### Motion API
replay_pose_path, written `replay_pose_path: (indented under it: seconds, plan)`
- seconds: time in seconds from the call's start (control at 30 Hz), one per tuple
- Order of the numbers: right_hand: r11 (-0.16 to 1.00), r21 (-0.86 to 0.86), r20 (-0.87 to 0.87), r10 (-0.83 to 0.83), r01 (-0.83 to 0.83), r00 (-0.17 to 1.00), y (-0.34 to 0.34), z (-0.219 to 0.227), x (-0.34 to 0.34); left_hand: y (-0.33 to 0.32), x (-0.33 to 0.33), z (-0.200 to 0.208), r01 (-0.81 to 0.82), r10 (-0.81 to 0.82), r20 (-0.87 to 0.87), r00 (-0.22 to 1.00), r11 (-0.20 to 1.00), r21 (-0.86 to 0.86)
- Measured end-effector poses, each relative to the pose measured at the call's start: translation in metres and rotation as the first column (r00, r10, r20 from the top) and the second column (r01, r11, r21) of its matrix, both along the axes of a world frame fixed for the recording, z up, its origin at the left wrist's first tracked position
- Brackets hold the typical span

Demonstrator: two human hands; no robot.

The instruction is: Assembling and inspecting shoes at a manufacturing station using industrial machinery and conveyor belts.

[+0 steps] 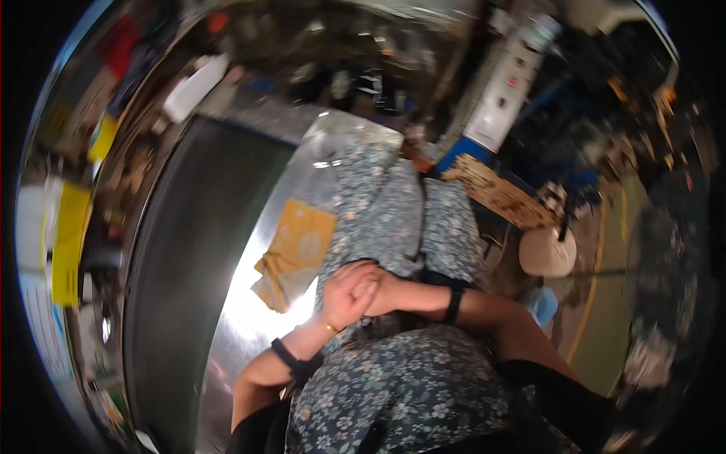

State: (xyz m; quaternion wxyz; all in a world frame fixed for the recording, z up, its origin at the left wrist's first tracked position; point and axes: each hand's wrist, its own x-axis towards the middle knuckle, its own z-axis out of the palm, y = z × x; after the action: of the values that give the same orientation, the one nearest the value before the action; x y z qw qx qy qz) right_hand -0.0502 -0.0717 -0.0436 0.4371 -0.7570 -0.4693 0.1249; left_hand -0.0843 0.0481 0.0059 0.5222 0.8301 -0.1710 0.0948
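My left hand [348,293] and my right hand [386,292] are clasped together above my lap, fingers wrapped round each other. No object shows between them, and some of the fingers are hidden in the clasp. Floral patterned cloth [408,378] covers my body and my legs below. Just left of the hands, a crumpled ochre piece [302,236], cloth or paper, lies on a shiny metal surface [246,321]. Neither hand touches it.
A dark belt-like panel [197,265] runs along the left of the metal surface. Ahead stands a long white box with buttons [505,94], near a worn wooden board [499,193]. Right of my legs are a cream seat-like object [547,253] and a light blue container [543,306].
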Motion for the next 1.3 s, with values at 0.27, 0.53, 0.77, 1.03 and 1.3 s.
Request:
replay_pose_path:
  seconds: [0.27, 0.53, 0.77, 1.03, 1.3]
  plan:
    - [0.998, 0.070, 0.022, 0.004, -0.006, 1.000, -0.040, 0.024, 0.009, -0.028, 0.004, -0.007, -0.004, 0.004, -0.017, 1.000, 1.000, 0.002]
    - [0.984, 0.178, 0.084, -0.022, 0.007, 0.996, -0.026, 0.019, -0.015, -0.020, -0.026, -0.001, -0.045, 0.045, -0.001, 0.999, 0.999, 0.005]
    - [0.995, 0.100, 0.030, -0.015, 0.012, 0.999, -0.020, -0.039, 0.000, -0.032, -0.011, -0.007, -0.075, 0.072, -0.141, 0.987, 0.997, -0.020]
    - [0.997, -0.022, -0.150, 0.065, -0.069, 0.987, -0.041, 0.018, 0.014, -0.030, 0.003, -0.012, -0.070, 0.069, -0.094, 0.993, 0.998, 0.001]
    - [0.991, 0.009, -0.127, 0.130, -0.130, 0.983, -0.011, 0.002, 0.009, -0.001, -0.014, -0.023, -0.126, 0.129, -0.105, 0.986, 0.991, 0.034]
